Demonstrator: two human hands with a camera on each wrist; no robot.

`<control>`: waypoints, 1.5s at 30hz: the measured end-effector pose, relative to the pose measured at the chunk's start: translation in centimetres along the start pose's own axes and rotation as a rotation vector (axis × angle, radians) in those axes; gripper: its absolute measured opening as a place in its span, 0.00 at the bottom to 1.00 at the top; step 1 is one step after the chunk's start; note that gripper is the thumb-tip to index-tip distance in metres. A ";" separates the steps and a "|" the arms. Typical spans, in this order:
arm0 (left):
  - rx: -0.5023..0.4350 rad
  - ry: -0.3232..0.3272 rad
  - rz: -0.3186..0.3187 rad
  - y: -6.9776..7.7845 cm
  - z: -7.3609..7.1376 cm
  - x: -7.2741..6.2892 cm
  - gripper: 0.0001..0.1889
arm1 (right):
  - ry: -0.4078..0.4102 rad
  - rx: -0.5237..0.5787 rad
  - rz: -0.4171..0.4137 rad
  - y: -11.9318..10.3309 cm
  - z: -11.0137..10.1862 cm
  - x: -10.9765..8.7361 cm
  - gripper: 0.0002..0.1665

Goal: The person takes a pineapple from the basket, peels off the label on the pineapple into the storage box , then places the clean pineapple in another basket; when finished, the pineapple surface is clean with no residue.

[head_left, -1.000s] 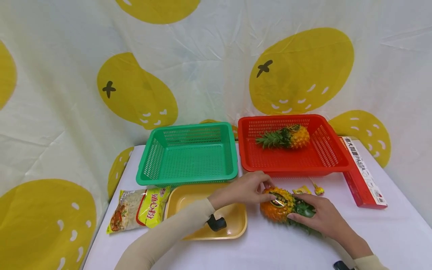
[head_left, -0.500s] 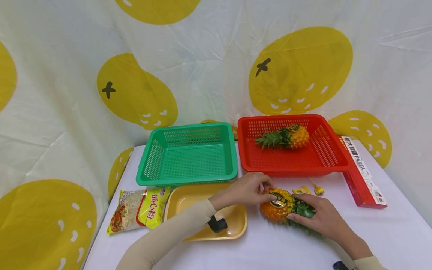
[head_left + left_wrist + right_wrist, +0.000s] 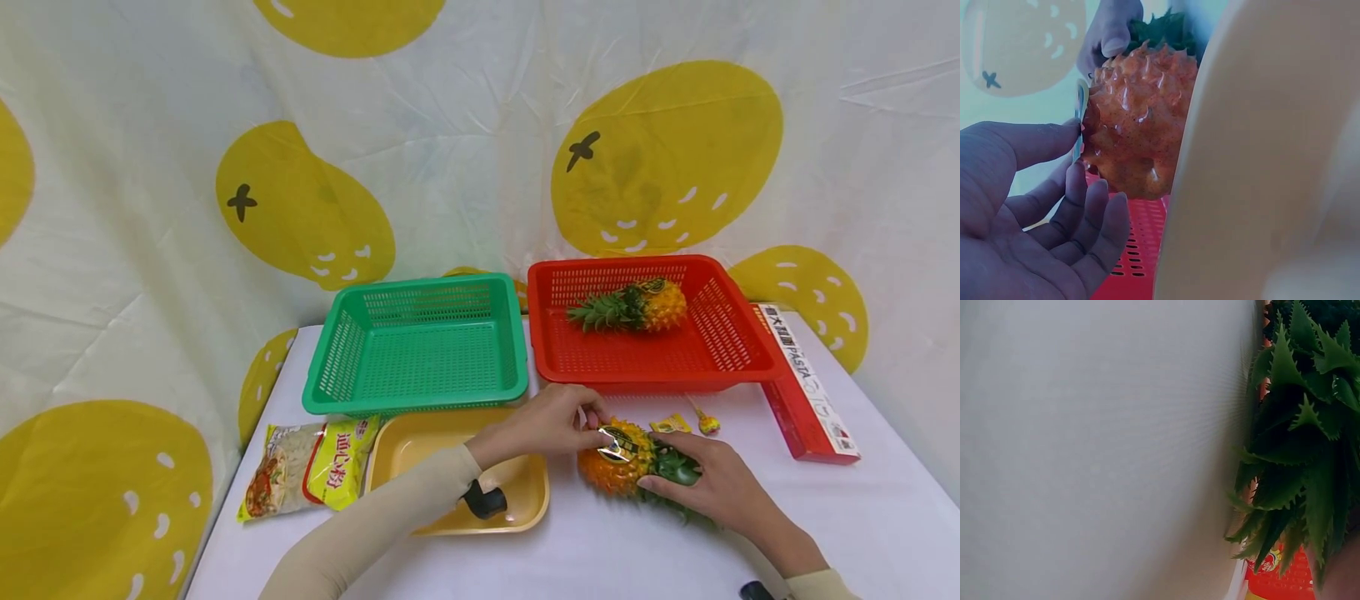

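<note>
An orange pineapple (image 3: 606, 479) lies on the white table, its green leaves pointing right. My right hand (image 3: 720, 479) holds it around the base of the leaves; in the right wrist view the leaf crown (image 3: 1304, 456) hides most of that hand. Over the fruit's left end, my left hand (image 3: 551, 421) pinches the edge of a black-and-gold label (image 3: 618, 446) between thumb and forefinger. Seen from the left wrist, that label (image 3: 1080, 100) stands edge-on at the side of the fruit, partly apart from it, while the other fingers are bent clear of the skin.
A second pineapple (image 3: 663, 304) lies in the red basket (image 3: 652, 383). Left of it stands a green basket (image 3: 420, 404). A yellow tray (image 3: 536, 512) sits under my left forearm, beside a macaroni bag (image 3: 300, 467). A lollipop (image 3: 708, 423), small yellow packet (image 3: 671, 423) and pasta box (image 3: 813, 400) lie right.
Both hands and the pineapple stay almost where they were. The glare on the label has shifted slightly, as if its surface has tilted a little.
</note>
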State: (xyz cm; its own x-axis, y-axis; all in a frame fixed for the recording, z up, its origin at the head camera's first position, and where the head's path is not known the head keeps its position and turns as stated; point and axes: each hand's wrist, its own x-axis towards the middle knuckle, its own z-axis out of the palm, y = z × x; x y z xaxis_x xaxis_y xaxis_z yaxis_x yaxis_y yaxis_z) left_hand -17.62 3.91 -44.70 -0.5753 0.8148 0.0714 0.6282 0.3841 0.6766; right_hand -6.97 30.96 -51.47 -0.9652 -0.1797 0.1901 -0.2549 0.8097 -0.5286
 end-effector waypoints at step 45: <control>-0.431 0.014 -0.131 -1.0 -1.1 -2.0 0.05 | -0.006 0.013 -0.009 0.1 -0.1 0.0 0.39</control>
State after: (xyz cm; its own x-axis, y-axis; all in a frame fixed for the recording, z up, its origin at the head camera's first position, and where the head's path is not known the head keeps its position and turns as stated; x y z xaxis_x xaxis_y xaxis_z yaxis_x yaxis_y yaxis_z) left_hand -17.65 1.44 -44.74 -0.6444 0.7642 -0.0271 0.2755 0.2651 0.9240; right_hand -7.01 31.04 -51.45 -0.9631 -0.1903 0.1902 -0.2643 0.8006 -0.5378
